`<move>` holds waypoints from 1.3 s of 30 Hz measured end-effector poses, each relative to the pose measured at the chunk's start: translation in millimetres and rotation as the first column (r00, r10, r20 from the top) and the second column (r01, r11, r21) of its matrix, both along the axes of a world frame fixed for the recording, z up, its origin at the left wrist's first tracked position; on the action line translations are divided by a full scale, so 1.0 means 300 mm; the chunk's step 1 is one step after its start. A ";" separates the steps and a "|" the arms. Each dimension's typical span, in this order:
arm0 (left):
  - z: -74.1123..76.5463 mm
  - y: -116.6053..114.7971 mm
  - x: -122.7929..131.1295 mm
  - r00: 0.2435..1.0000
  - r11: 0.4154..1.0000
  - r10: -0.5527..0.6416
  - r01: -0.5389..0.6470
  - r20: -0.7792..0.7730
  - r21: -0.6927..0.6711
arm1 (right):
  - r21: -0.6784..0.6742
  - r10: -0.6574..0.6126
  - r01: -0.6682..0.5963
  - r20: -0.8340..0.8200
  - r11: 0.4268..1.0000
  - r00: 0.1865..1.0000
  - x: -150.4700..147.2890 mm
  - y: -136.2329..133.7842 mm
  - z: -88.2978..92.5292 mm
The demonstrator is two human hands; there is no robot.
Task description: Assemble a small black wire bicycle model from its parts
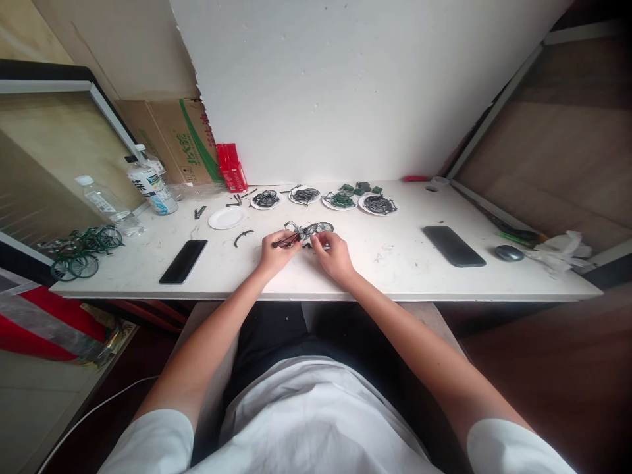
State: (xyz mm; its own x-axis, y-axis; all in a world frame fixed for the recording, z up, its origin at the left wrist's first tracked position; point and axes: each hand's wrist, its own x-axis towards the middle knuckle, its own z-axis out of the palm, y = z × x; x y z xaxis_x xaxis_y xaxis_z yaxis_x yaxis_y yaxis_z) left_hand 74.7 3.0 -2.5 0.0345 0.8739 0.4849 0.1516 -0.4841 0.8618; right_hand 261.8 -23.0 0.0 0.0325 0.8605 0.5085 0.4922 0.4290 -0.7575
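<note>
Near the front of the white table, my left hand (280,251) is closed around the dark frame end of a small model bicycle (309,230). Its spoked wheel points away to the right. My right hand (334,255) has thumb and fingers pinched together against the bicycle beside that wheel. Whether a tiny part sits between those fingertips is hidden. Small dark bits lie under the hands. To the left is a curved black strip (243,237), apart from both hands. Behind it stands a bare white plate (226,218).
Plates along the back hold wheels (378,205), green frames (340,200) and other dark parts (304,194). Green model bicycles (83,250) stand at the left edge near bottles (152,185). Phones (184,262) (454,246) flank the hands; a mouse (509,253) lies right.
</note>
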 end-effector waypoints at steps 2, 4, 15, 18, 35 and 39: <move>-0.003 0.002 -0.001 1.000 1.000 0.001 -0.001 0.006 0.002 | 0.015 0.005 -0.004 -0.015 1.000 1.000 -0.001 -0.002 0.002; -0.005 0.004 -0.002 1.000 1.000 -0.001 0.001 0.004 0.004 | 0.025 0.011 -0.011 -0.011 1.000 1.000 -0.001 -0.003 0.002; -0.016 0.012 -0.004 1.000 1.000 -0.028 0.028 -0.003 0.009 | -0.059 0.028 -0.025 0.054 0.998 0.998 0.005 0.007 -0.009; -0.026 0.020 -0.005 0.999 0.999 -0.034 0.034 0.002 0.016 | -0.087 0.020 -0.016 0.046 0.996 0.999 0.004 0.006 -0.009; -0.031 0.023 -0.006 0.999 0.999 -0.042 0.042 0.001 0.011 | -0.047 0.021 -0.017 0.081 0.999 0.997 0.005 0.013 -0.013; -0.026 0.019 -0.004 1.000 0.999 -0.031 0.031 0.003 0.010 | -0.068 0.002 0.002 0.056 0.998 0.998 0.004 0.011 -0.010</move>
State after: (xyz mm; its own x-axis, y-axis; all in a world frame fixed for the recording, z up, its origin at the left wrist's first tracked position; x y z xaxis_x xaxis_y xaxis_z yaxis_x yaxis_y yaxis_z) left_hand 73.5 8.8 -10.2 0.0594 0.8677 0.4935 0.1336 -0.4969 0.8575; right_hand 262.9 -19.8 -3.0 0.0057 0.8933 0.4494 0.5350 0.3770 -0.7561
